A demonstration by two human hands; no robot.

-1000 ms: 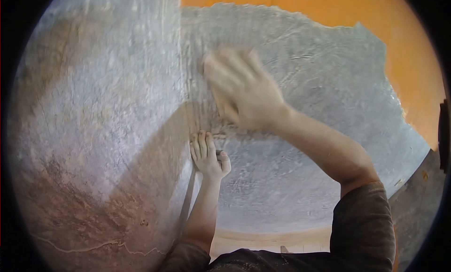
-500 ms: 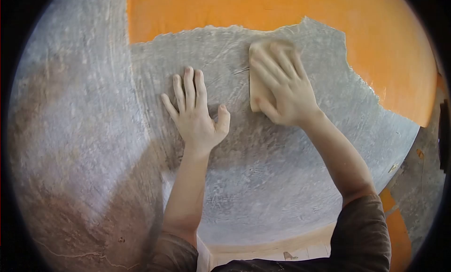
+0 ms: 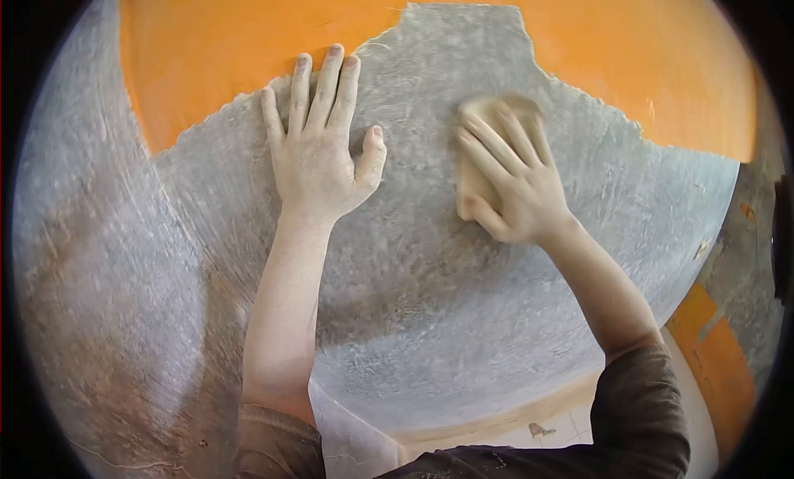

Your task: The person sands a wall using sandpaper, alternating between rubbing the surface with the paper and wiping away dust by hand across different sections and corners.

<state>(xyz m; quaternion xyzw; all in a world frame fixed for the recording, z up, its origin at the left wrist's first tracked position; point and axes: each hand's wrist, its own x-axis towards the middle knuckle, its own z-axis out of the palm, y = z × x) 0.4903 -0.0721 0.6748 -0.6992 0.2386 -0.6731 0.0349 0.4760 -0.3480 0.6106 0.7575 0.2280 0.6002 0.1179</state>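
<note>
My left hand [image 3: 318, 165] lies flat on the wall with its fingers spread, holding nothing. Its fingertips reach the ragged lower edge of the orange coating [image 3: 240, 40]. Under my right hand [image 3: 525, 185] is a flat beige pad [image 3: 473, 177] with rounded corners, pressed against the rough grey wall surface [image 3: 413, 256]. The fingers stretch across the pad and the thumb rests near its lower left corner. Most of the pad is covered by the hand, which is slightly blurred, and I cannot make out its material.
Orange coating [image 3: 637, 57] also covers the upper right. A wall corner runs down the left, beside a grey wall [image 3: 99, 272]. Pale tiles [image 3: 571, 429] show at the bottom. At the lower right is a strip of orange and grey [image 3: 711, 347].
The view has shifted and tilted. My left hand has moved up to the orange edge. My right hand and the pad have slid down, away from the orange edge.
</note>
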